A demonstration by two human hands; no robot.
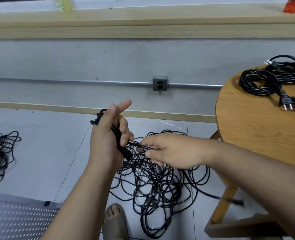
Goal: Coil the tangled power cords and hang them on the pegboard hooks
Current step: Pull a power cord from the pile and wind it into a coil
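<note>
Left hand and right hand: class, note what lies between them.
In the head view, a short stretch of black cord joins the left hand and the right hand; both grip it, above the tangled pile.

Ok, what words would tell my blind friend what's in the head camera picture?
The left hand grips a bunched black power cord while the right hand pinches a strand, above a tangled pile of black cords on the grey floor. More coiled black cords lie on a round wooden table.
</note>
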